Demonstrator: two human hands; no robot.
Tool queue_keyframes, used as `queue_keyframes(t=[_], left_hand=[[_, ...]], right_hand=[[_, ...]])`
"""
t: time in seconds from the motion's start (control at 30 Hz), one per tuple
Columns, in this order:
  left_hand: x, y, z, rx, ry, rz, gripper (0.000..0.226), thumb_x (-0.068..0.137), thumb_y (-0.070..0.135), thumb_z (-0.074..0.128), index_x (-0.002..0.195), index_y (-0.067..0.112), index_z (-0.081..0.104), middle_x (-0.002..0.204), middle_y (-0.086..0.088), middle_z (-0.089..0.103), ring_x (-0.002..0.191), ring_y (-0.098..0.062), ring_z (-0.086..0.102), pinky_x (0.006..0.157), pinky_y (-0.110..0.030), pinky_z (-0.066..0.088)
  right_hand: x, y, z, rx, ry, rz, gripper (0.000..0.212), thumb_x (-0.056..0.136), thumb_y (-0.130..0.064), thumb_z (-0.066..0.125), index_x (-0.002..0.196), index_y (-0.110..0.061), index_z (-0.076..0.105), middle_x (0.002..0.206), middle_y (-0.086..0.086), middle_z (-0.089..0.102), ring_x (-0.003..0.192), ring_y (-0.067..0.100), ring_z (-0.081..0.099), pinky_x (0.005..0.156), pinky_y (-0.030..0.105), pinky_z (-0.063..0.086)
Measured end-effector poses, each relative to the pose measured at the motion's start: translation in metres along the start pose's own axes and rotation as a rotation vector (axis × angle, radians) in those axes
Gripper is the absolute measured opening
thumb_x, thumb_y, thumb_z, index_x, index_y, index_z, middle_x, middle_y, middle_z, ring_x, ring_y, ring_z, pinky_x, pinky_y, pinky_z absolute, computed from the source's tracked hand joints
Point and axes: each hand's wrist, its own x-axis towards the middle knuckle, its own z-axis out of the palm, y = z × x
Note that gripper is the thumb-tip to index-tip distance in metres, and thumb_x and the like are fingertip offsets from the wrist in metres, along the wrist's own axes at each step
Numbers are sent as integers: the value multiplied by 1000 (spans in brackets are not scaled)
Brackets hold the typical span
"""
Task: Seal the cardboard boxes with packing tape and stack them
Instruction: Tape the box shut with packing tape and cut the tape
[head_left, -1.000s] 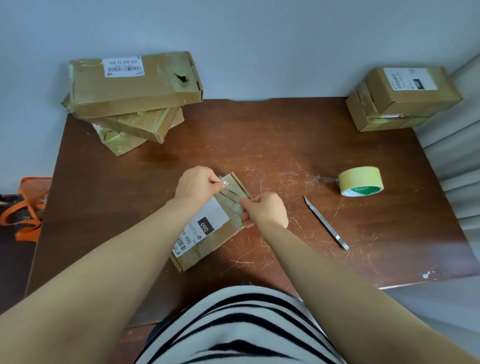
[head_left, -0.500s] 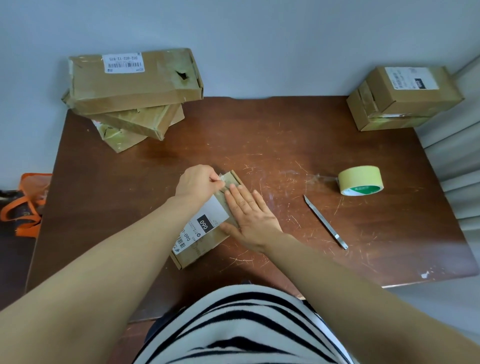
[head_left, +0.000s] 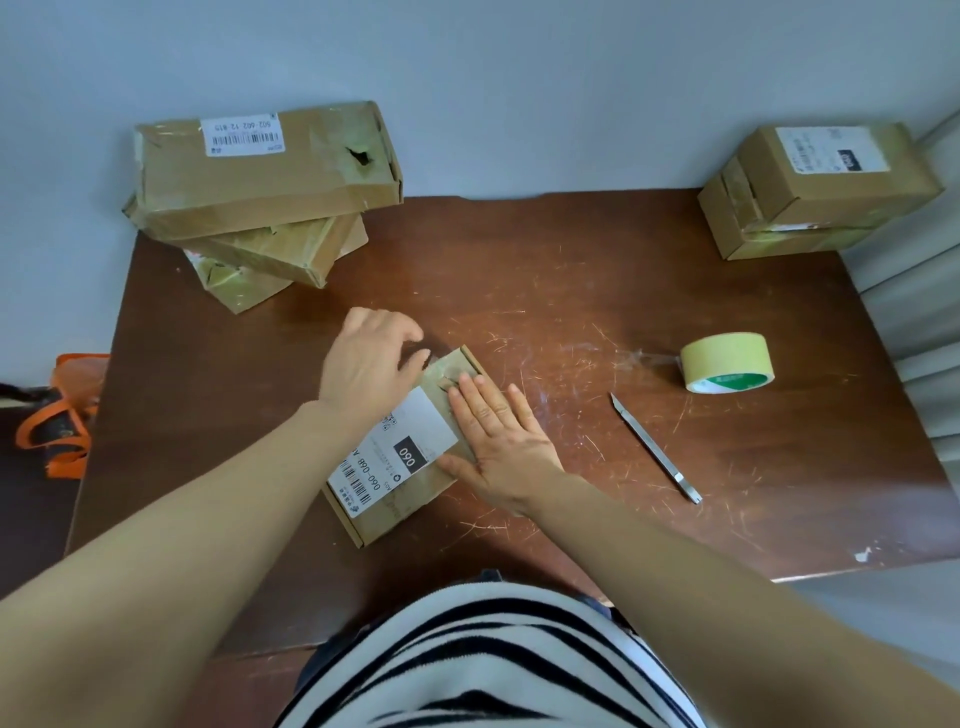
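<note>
A small flat cardboard box (head_left: 411, 498) with a white shipping label lies slantwise on the brown table (head_left: 571, 280) in front of me. My right hand (head_left: 496, 439) lies flat on the box's right half, fingers straight, pressing down the strip of tape at its far end. Over the box's far left corner is my left hand (head_left: 370, 358), fingers loosely curled with nothing in them and the thumb tip near the taped edge. A roll of yellowish packing tape (head_left: 727, 364) sits on the table to the right, untouched.
A slim metal utility knife (head_left: 655, 448) lies between the box and the tape roll. Three taped boxes are stacked at the back left (head_left: 260, 176), two more at the back right (head_left: 815, 192). An orange bag (head_left: 57, 415) sits on the floor to the left.
My right hand stopped pinching the tape, flattened onto the box and slid a little toward me. My left hand released its pinch and lifted slightly at the far corner.
</note>
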Motion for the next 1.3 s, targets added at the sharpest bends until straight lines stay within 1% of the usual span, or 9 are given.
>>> queue_keyframes(t=[0.1, 0.17, 0.23, 0.4, 0.6, 0.83, 1.0, 1.1, 1.3], left_hand=[[-12, 10, 24, 80, -201, 386, 41, 97, 11, 42, 138, 6, 47, 144, -11, 46, 135, -25, 39, 109, -33, 34], [-20, 10, 34, 108, -423, 270, 50, 103, 13, 29, 152, 8, 15, 160, -5, 8, 147, -17, 9, 119, -30, 14], [-21, 8, 37, 63, -452, 204, 52, 104, 15, 25, 152, 11, 6, 161, -2, 0, 148, -14, 2, 118, -28, 10], [-21, 18, 38, -28, -355, -55, 50, 105, 23, 25, 153, 19, 12, 159, 5, 16, 143, -18, 24, 110, -36, 27], [-20, 20, 43, -75, -254, -132, 42, 102, 25, 35, 144, 19, 37, 138, -5, 50, 121, -24, 52, 90, -35, 43], [-17, 18, 43, -128, -254, -187, 37, 103, 30, 36, 136, 19, 45, 127, -4, 60, 112, -27, 56, 84, -34, 41], [-14, 19, 37, -200, -238, -268, 37, 103, 32, 36, 131, 16, 53, 111, -12, 66, 104, -33, 59, 81, -34, 40], [-12, 21, 40, -128, -254, -241, 43, 101, 36, 38, 134, 10, 50, 127, -12, 60, 118, -30, 53, 92, -37, 39], [-10, 18, 42, -102, -271, -246, 41, 103, 34, 33, 109, 6, 62, 100, -11, 64, 97, -30, 58, 76, -36, 39]], right_hand=[[2, -1, -1, 0, -5, -3, 78, 81, -69, -7, 142, -24, -27, 149, -8, -34, 135, 7, -37, 111, 36, -26], [2, -2, -1, 5, -9, -8, 85, 76, -70, -12, 146, -24, -23, 151, -8, -33, 134, 6, -39, 112, 37, -26], [2, -1, 0, 19, 11, -11, 85, 77, -70, -11, 147, -23, -21, 152, -8, -31, 133, 4, -39, 113, 37, -25], [0, -1, 2, 41, 43, 0, 78, 82, -68, -6, 141, -22, -27, 149, -6, -33, 134, 7, -38, 110, 34, -29], [0, -3, 3, 35, 26, 21, 82, 79, -69, -8, 143, -20, -26, 148, -5, -35, 133, 9, -40, 109, 33, -29], [0, 2, 5, 71, 52, -17, 78, 82, -68, -3, 140, -22, -27, 148, -8, -35, 133, 7, -40, 108, 31, -31], [-2, 6, 3, 322, 153, 8, 64, 99, -44, 18, 152, -15, -2, 157, -7, -17, 138, 3, -26, 115, 25, -16], [-1, 4, 2, 271, 139, 59, 64, 99, -46, 17, 149, -18, -12, 149, -10, -29, 136, 4, -31, 115, 26, -16], [-1, 3, 4, 188, 69, 93, 65, 98, -54, 12, 143, -24, -24, 146, -11, -37, 134, 3, -35, 110, 23, -20]])
